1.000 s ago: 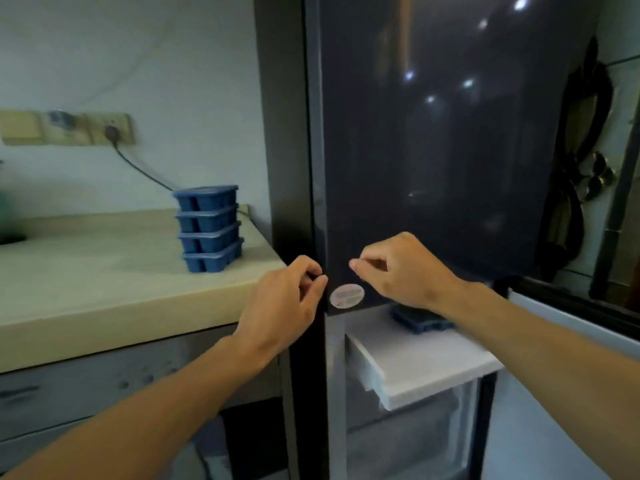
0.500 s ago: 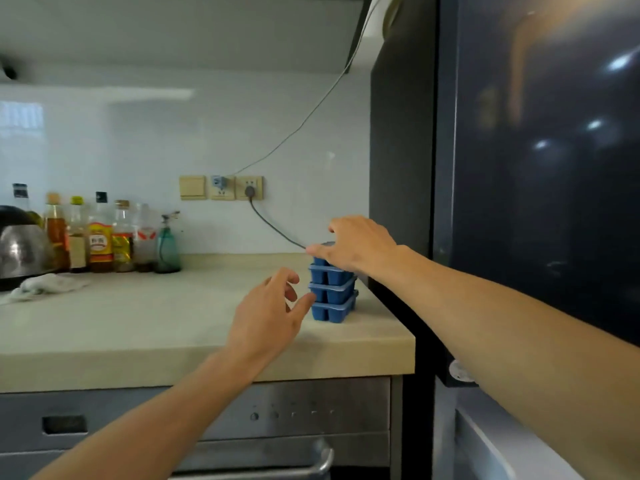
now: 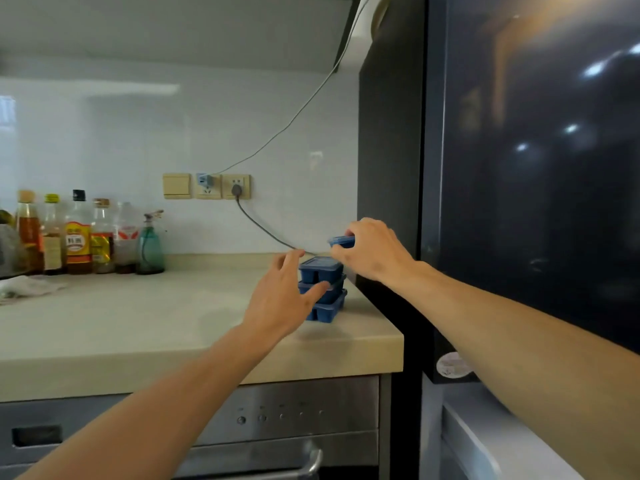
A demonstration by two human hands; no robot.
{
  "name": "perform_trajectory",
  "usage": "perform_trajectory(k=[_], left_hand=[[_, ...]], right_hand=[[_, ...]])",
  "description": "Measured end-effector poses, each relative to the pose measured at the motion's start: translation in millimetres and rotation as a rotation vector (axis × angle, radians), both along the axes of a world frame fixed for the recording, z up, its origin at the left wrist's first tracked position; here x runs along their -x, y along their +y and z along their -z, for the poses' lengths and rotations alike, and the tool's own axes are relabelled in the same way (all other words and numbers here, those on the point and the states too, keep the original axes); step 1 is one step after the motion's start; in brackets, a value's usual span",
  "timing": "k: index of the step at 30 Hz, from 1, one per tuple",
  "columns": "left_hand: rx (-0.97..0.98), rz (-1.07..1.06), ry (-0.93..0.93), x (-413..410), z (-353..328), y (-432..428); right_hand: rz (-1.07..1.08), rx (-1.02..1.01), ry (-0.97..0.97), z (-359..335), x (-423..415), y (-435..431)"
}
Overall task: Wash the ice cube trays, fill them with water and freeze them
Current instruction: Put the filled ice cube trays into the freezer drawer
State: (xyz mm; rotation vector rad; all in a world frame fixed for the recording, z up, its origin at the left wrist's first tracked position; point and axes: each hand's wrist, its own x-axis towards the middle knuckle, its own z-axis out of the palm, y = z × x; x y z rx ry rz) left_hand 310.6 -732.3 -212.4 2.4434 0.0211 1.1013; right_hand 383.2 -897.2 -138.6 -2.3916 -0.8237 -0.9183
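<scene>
The right hand (image 3: 372,251) now grips the top ice tray (image 3: 341,241) level, just above the stack (image 3: 323,271) it sat on earlier; its long axis is hidden. The left hand (image 3: 280,299) touches the stack with spread fingers at the counter's (image 3: 138,323) right edge.

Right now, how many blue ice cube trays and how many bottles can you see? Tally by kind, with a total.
Stacked blue ice cube trays on the counter: 3
Held blue ice cube tray in the right hand: 1
Bottles by the wall: 6
Total: 10
</scene>
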Motion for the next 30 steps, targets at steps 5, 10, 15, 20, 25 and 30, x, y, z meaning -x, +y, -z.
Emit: perform_trajectory(k=[5, 10, 15, 20, 25, 30], left_hand=[[-0.016, 0.001, 0.031, -21.8, -11.4, -17.6], [-0.049, -0.014, -0.005, -27.9, -15.3, -28.5], [-0.051, 0.058, -0.154, -7.8, -11.3, -50.1], [-0.123, 0.217, -0.285, 27.7, 2.6, -100.1], [-0.161, 0.335, -0.287, 54.4, 34.2, -152.3], [-0.209, 0.46, -0.131, 55.4, 77.5, -191.9]], right_hand=[[-0.059, -0.086, 0.011, 9.3, 15.2, -49.3], [-0.125, -0.129, -0.021, 19.4, 37.8, -91.5], [-0.163, -0.17, -0.088, 38.4, 57.1, -140.2], [-0.104, -0.206, -0.189, 70.0, 75.9, -194.3], [0.036, -0.147, -0.092, 115.0, 84.0, -246.2], [0.144, -0.083, 0.099, 164.2, 75.1, -291.1]])
